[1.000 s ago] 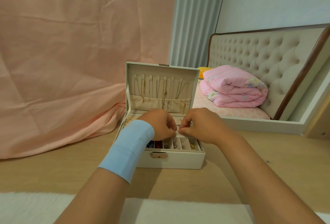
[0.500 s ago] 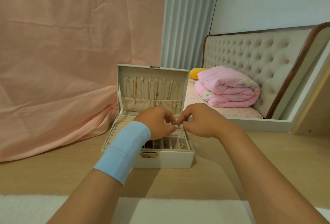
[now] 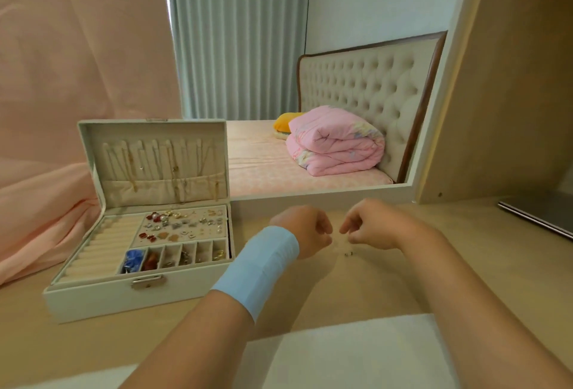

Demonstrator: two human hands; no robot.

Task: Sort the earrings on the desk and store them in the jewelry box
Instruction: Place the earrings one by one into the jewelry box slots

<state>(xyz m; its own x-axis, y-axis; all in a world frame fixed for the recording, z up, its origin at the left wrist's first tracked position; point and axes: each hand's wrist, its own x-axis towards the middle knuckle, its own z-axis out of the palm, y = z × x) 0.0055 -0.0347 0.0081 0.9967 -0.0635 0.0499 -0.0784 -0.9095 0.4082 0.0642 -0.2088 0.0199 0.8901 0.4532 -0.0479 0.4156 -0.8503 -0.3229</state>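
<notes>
The white jewelry box (image 3: 102,295) stands open on the left of the desk. Its padded tray holds several small earrings (image 3: 183,224), and the front compartments hold more pieces. My left hand (image 3: 307,230), with a blue wristband, hovers right of the box with its fingers curled, and I see nothing in it. My right hand (image 3: 369,227) faces it with fingers curled and thumb and forefinger close together. Whether they pinch anything is too small to tell. A small metal earring (image 3: 348,253) lies on the desk just below the right fingertips.
Necklaces hang inside the raised box lid (image 3: 155,159). A white cloth (image 3: 341,354) lies at the desk's near edge. A dark flat object (image 3: 539,211) sits at the far right. Pink fabric (image 3: 46,202) bunches behind the box, and a mirror (image 3: 341,109) stands behind the desk.
Both hands have left the tray of the box and moved right, over the bare desk near the loose earring. The view has swung right, so the box now sits at the left.
</notes>
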